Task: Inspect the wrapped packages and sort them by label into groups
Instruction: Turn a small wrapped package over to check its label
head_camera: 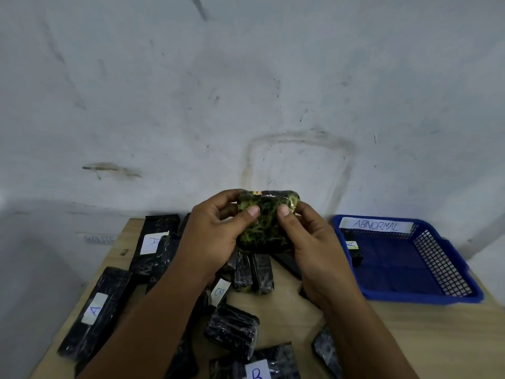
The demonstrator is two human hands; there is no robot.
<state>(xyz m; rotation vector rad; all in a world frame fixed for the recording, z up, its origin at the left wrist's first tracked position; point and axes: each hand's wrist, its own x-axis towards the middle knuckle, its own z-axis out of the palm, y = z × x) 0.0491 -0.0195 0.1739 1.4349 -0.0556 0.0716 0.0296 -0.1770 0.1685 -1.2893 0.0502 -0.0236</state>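
Your green-veined package [263,222] shows no label on the side facing you; its far face and the parts under your thumbs are hidden. Your left hand [216,231] and forearm cover most of the packages in the middle pile, and one B-labelled package [218,292] shows only its tag and a strip of wrap. Your right hand [317,250] hides the near left rim of the blue basket [448,269]. An A-labelled package [352,248] beside that rim is half covered. The bottom edge cuts off another B package [257,365] and a dark package [326,351] at lower right. Faint lettering [99,238] on the wall at left is unreadable.
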